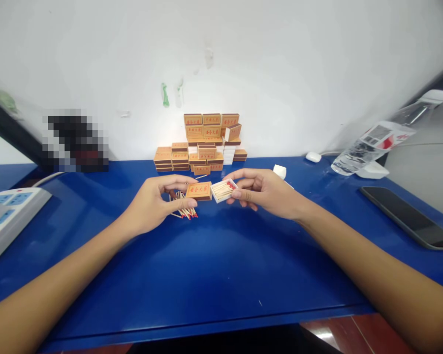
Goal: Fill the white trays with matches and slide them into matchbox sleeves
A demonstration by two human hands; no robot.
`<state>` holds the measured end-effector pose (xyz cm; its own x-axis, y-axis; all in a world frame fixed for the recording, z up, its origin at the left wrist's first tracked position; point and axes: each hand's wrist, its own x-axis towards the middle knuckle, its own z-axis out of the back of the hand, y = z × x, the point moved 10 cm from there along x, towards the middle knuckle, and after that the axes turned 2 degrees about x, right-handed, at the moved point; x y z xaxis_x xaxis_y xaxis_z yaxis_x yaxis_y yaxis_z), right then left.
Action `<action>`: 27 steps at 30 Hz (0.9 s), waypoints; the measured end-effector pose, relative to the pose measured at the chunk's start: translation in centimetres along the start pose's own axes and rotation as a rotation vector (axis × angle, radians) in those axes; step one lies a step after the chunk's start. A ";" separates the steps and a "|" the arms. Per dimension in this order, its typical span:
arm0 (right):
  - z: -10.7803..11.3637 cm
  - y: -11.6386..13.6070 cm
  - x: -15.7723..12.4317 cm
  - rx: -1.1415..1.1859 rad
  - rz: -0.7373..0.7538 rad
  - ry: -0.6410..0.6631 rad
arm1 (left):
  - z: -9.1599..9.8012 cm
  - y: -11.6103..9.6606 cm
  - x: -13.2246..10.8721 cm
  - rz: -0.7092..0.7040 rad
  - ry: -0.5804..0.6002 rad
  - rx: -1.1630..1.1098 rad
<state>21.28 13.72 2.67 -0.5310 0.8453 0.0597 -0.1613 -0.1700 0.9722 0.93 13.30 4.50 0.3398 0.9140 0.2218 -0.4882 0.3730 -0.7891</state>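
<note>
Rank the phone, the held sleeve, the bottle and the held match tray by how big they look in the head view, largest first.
1. Bottle
2. Phone
3. Sleeve and tray: too alike to rank, with fingers covering part of each.

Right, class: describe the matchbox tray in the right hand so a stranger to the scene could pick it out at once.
Start at the blue table, and look just in front of the stacked matchboxes. There the right hand holds the matchbox tray. Unlike the orange matchbox sleeve in the left hand, it is white, open-topped and holds red-tipped matches.
</note>
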 end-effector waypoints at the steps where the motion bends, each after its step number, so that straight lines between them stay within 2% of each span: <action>1: -0.1 0.1 0.0 -0.007 -0.002 -0.002 | 0.1 -0.1 0.0 -0.005 -0.007 0.007; 10: 0.6 1.2 -0.4 -0.096 0.005 -0.028 | 0.1 -0.4 -0.1 -0.035 -0.003 0.041; 17: 0.4 1.1 -0.5 -0.029 0.055 -0.195 | -0.1 -0.1 -0.2 0.001 -0.026 -0.086; 21: 0.2 1.1 -0.6 0.008 0.067 -0.222 | -0.1 -0.1 -0.2 0.016 -0.026 -0.100; 27: 0.2 1.1 -0.8 0.058 0.078 -0.269 | 0.2 -0.4 -0.3 -0.034 -0.044 -0.048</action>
<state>21.75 12.95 3.72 -0.2989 0.9362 0.1850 -0.0766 -0.2168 0.9732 0.87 12.89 4.88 0.3189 0.9076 0.2730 -0.4375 0.3965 -0.8071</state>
